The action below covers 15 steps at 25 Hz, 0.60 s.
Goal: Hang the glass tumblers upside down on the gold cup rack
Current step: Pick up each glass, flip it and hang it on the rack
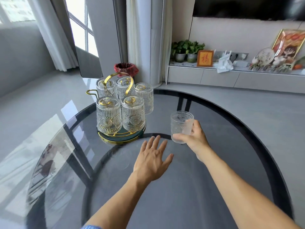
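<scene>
The gold cup rack (121, 138) stands on a round glass table, left of centre, with a looped gold handle (115, 80) on top. Several ribbed glass tumblers (108, 114) hang upside down on its pegs. One bare gold peg (90, 92) sticks out at the rack's back left. My right hand (194, 138) grips one upright glass tumbler (181, 125) to the right of the rack, low over the table. My left hand (152, 160) hovers flat with fingers spread just in front of the rack's base, holding nothing.
The dark glass table (214, 179) curves away with its edge to the right and far side. Beyond it are a red bin (126, 69), a white pillar, and a low cabinet (231, 78) with plants and ornaments.
</scene>
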Each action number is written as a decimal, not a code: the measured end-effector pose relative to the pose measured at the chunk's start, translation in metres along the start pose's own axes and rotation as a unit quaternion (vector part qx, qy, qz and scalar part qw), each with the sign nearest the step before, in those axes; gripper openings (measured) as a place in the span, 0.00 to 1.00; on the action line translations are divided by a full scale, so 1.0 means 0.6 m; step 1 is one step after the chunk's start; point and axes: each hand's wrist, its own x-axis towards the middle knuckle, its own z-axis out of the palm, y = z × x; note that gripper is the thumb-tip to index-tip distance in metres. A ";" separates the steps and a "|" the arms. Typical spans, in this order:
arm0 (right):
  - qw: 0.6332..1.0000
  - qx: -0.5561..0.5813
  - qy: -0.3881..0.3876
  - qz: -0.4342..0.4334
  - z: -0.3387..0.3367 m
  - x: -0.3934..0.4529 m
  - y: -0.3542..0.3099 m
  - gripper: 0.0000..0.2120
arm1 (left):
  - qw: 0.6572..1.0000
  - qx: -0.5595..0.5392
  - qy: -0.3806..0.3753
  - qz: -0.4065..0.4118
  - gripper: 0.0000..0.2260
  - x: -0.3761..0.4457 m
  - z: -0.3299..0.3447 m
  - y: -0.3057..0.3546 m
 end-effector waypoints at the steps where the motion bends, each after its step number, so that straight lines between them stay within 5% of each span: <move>1: 1.000 0.006 0.001 0.001 -0.006 -0.014 -0.003 0.34 | 1.000 -0.024 0.008 0.005 0.28 -0.017 -0.006 0.000; 4: 0.999 0.024 -0.025 -0.031 -0.004 -0.066 -0.042 0.30 | 0.992 -0.111 0.057 0.014 0.16 -0.073 -0.043 -0.010; 9: 0.983 0.068 -0.090 -0.143 0.061 -0.139 -0.177 0.28 | 0.974 -0.085 0.207 0.029 0.08 -0.142 -0.110 -0.052; 12: 0.973 0.089 -0.099 -0.186 0.107 -0.158 -0.260 0.31 | 0.949 -0.069 0.307 -0.011 0.11 -0.169 -0.154 -0.104; 15: 0.974 0.072 -0.079 -0.198 0.152 -0.162 -0.329 0.33 | 0.950 0.005 0.295 -0.105 0.25 -0.192 -0.172 -0.168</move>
